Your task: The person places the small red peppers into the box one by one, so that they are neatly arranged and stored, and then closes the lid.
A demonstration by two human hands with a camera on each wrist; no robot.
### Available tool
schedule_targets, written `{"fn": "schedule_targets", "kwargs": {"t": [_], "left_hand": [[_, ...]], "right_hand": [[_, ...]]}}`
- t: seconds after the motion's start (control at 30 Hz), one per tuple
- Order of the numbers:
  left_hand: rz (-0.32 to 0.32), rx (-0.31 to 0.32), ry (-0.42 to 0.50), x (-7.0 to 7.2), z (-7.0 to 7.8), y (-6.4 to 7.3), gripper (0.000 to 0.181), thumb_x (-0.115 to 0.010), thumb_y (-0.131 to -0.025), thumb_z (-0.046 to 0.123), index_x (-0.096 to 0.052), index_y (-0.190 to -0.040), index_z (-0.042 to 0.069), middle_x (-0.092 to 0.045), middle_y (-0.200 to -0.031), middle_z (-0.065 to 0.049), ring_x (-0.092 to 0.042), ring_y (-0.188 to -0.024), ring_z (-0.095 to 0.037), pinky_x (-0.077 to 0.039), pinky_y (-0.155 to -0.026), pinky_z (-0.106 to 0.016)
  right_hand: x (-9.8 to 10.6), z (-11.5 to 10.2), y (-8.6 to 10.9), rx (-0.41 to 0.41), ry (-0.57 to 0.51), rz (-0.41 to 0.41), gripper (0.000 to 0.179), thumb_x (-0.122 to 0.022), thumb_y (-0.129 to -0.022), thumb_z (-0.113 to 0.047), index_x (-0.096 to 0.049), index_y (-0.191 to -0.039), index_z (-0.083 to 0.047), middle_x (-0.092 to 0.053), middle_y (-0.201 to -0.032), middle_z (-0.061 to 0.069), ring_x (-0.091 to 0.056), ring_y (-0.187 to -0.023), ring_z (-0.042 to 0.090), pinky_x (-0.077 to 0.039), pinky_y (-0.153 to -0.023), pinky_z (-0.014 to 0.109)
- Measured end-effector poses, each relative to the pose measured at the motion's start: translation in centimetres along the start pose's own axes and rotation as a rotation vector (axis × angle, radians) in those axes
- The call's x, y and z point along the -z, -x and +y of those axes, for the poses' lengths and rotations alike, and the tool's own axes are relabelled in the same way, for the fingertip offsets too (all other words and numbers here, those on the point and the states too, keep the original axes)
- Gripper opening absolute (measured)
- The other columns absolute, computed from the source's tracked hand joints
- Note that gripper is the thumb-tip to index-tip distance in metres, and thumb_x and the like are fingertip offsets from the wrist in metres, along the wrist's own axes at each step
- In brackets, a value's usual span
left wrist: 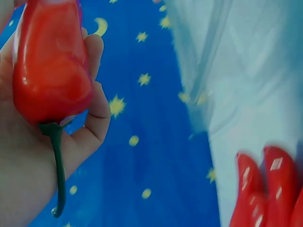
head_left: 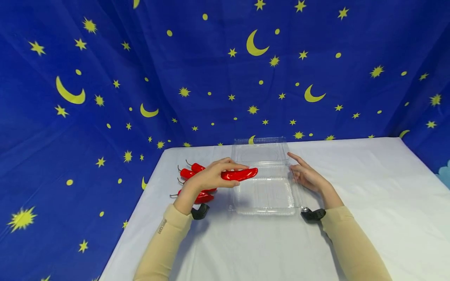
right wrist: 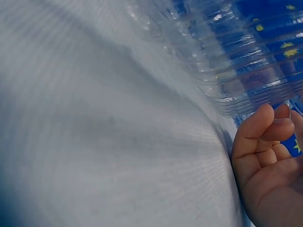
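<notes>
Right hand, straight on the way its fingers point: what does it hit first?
The right hand would likely meet the clear container first, at its right edge; whether they already touch is unclear.

From where I stood, deep-blue fabric (head_left: pixel 218 66) hung behind the worktop (head_left: pixel 260 249) and along both sides, its folds scattered with yellow sunbursts (head_left: pixel 22 219), stars (head_left: pixel 36 48), crescent moons (head_left: pixel 250 45) and dots (head_left: pixel 205 16). A pale-blue patch (head_left: pixel 444 173) showed far right. White cloth (head_left: pixel 379 203) covered the worktop, under soft light that left faint shadows.
</notes>
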State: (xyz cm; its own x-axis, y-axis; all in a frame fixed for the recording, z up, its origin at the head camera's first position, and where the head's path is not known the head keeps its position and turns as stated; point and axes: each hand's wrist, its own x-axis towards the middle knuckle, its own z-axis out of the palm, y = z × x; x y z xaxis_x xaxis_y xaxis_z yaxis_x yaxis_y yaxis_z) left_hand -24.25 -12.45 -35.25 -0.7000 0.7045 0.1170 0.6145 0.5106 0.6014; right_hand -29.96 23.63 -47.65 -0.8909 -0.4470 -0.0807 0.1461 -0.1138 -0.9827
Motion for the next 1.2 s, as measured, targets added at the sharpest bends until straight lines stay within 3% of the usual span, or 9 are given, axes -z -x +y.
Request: {"fn": "schedule_targets", "kwargs": {"t": [0.2, 0.4, 0.5, 0.83, 1.0, 1.2], "left_hand": [[-0.072, -0.038, 0.060, -2.9, -0.1, -2.2, 0.053, -0.073, -0.082, 0.032, -0.057, -0.132, 0.030, -0.054, -0.114, 0.009, -0.049, -0.101, -0.009, -0.045, -0.083, -0.029], [-0.135, -0.066, 0.129, -5.8, 0.0, -4.3, 0.053, -0.072, -0.082, 0.030, -0.057, -0.133, 0.024, -0.056, -0.116, 0.004, -0.049, -0.102, -0.007, -0.045, -0.084, -0.025], [-0.158, -0.078, 0.135, -6.7, -0.3, -4.9, 0.052, -0.072, -0.083, 0.030, -0.057, -0.133, 0.023, -0.055, -0.117, 0.003, -0.049, -0.103, -0.006, -0.044, -0.086, -0.024], [-0.250, -0.008, 0.087, -8.8, -1.1, -6.1, 0.052, -0.072, -0.083, 0.033, -0.056, -0.132, 0.026, -0.054, -0.114, 0.006, -0.050, -0.102, -0.008, -0.043, -0.085, -0.022], [-0.296, -0.003, 0.076, -9.9, -1.5, -5.9, 0.052, -0.072, -0.083, 0.031, -0.056, -0.132, 0.024, -0.054, -0.120, 0.004, -0.049, -0.105, -0.007, -0.042, -0.088, -0.021], [-0.316, -0.004, -0.026, -10.3, -1.6, -5.9, 0.049, -0.072, -0.084, 0.028, -0.058, -0.131, 0.024, -0.055, -0.117, 0.003, -0.049, -0.103, -0.005, -0.039, -0.089, -0.020]], "right_hand": [[0.0, 0.0, 0.1, 0.003, -0.014, 0.006, 0.062, -0.040, -0.101, -0.011, -0.009, -0.153, -0.022, -0.034, -0.100, 0.008, -0.042, -0.073, 0.009, -0.043, -0.064, 0.024], [0.2, 0.1, 0.4, 0.004, -0.014, 0.017, 0.061, -0.040, -0.102, -0.011, -0.009, -0.153, -0.022, -0.026, -0.118, 0.012, -0.042, -0.079, 0.009, -0.041, -0.064, 0.022], [0.1, 0.1, 0.4, 0.014, -0.025, 0.013, 0.061, -0.040, -0.101, -0.011, -0.010, -0.153, -0.021, -0.030, -0.113, 0.011, -0.043, -0.078, 0.009, -0.041, -0.064, 0.022], [0.4, 0.2, 0.4, 0.051, -0.058, -0.004, 0.059, -0.038, -0.102, -0.008, -0.010, -0.152, -0.018, -0.037, -0.094, 0.005, -0.042, -0.074, 0.009, -0.041, -0.063, 0.022], [0.2, 0.4, 0.4, 0.053, -0.067, -0.017, 0.060, -0.039, -0.102, -0.008, -0.008, -0.153, -0.016, -0.037, -0.097, 0.004, -0.042, -0.075, 0.008, -0.041, -0.064, 0.022], [0.2, 0.6, 0.3, 0.041, -0.065, -0.003, 0.060, -0.039, -0.102, -0.009, -0.009, -0.153, -0.018, -0.035, -0.101, 0.006, -0.043, -0.077, 0.007, -0.042, -0.065, 0.022]]}}
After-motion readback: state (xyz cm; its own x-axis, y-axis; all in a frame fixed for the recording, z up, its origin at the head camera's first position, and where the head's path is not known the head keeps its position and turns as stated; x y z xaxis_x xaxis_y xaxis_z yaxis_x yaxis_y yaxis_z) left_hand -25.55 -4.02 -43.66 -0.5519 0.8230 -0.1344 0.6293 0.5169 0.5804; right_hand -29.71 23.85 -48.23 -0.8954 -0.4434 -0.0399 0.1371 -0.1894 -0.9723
